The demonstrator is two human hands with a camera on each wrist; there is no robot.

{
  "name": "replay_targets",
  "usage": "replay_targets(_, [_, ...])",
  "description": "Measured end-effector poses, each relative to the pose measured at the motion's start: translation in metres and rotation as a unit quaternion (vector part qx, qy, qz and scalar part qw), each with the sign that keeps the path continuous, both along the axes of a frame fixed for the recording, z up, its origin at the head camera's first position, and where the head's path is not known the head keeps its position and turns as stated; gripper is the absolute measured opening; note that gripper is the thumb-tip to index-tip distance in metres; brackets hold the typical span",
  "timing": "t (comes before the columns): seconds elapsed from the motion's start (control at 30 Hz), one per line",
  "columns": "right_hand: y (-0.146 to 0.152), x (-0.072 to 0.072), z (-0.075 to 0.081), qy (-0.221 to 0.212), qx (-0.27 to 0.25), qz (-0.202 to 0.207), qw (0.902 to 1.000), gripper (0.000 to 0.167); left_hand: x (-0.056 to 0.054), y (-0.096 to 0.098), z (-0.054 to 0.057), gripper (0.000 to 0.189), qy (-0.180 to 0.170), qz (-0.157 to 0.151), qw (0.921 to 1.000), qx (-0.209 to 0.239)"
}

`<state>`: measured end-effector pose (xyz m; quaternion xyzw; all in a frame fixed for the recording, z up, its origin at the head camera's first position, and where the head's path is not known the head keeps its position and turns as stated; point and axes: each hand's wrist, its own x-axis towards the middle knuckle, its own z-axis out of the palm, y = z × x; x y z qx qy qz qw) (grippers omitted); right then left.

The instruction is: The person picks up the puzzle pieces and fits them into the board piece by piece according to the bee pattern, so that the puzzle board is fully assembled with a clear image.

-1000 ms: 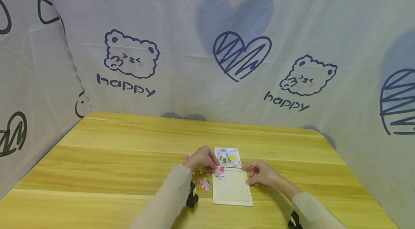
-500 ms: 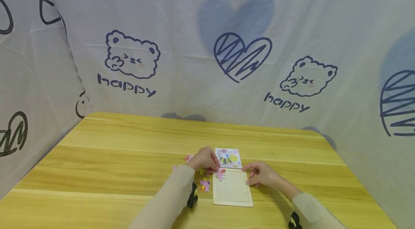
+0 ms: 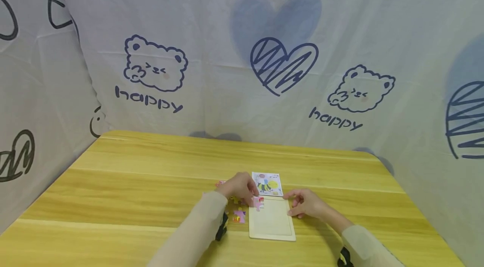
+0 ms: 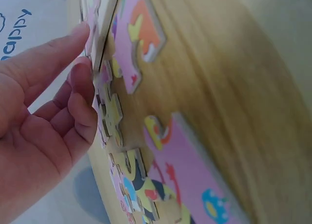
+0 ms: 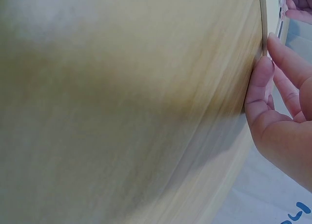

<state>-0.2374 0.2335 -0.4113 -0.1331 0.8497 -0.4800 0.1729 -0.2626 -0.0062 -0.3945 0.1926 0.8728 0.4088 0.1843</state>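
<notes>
Grip of left hand (image 3: pixel 242 187) (narrow) on puzzle piece (image 3: pixel 258 203)

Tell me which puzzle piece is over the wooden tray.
The pink piece at the upper-left corner of the wooden tray in the head view, by the left hand; the other visible pieces lie on the table, left of the tray.
</notes>
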Motion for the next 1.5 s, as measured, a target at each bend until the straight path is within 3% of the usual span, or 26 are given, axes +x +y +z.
replay_targets(1.17, [-0.0015, -0.0002, -0.0003, -0.003, 0.003, -0.006, 1.0, 0.042, 0.001, 0.0053, 0.0002, 0.016, 0.025, -0.005, 0.9975, -0.066])
replay_targets(1.5, [-0.0014, 0.0009, 0.0015, 0.003, -0.001, -0.003, 1.0, 0.041, 0.0005, 0.0075, -0.0039, 0.027, 0.047, -0.059, 0.995, -0.066])
